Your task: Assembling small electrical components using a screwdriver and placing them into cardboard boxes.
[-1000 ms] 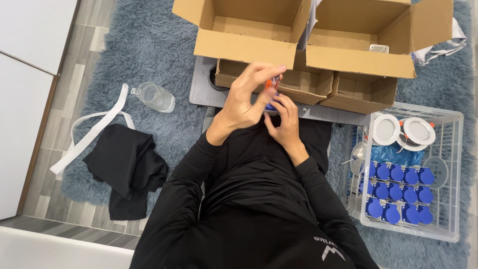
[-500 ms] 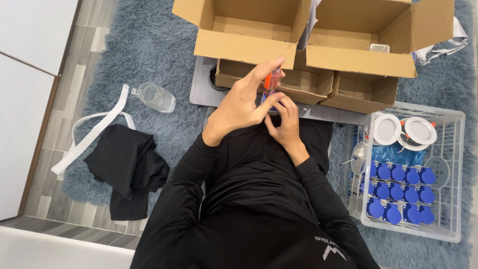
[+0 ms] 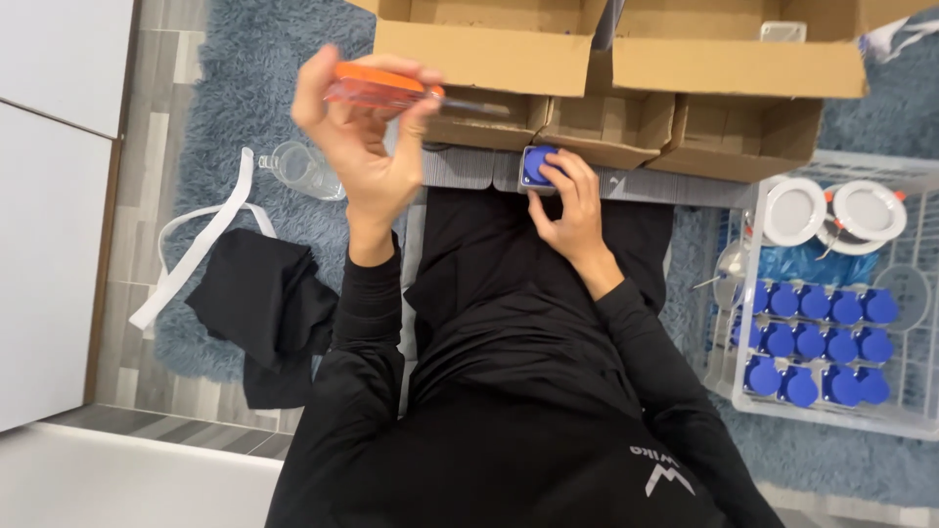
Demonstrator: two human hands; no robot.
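Fingers [image 3: 333, 73] of left hand [image 3: 367, 147] clamped round orange-handled transparent plastic screwdriver [image 3: 386, 88]. Right hand [image 3: 572, 205] pinching small blue-faced grey plastic socket [image 3: 540, 166]. Probably light, rigid; best gripped by edges.

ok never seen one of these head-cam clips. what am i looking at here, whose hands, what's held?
There is no machine here. One camera sits on a person's head and looks straight down, so you see their own arms in black sleeves and their lap.

The left hand is raised and grips an orange-handled screwdriver, its shaft pointing toward the boxes. The right hand holds a small blue-and-grey part against the edge of a grey board lying across the lap.

Beyond the board stand open cardboard boxes. At the right, a white wire basket holds rows of similar blue parts and two round white discs. At the left, on a blue-grey shaggy rug, lie a black cloth, a white strap and a clear plastic container.
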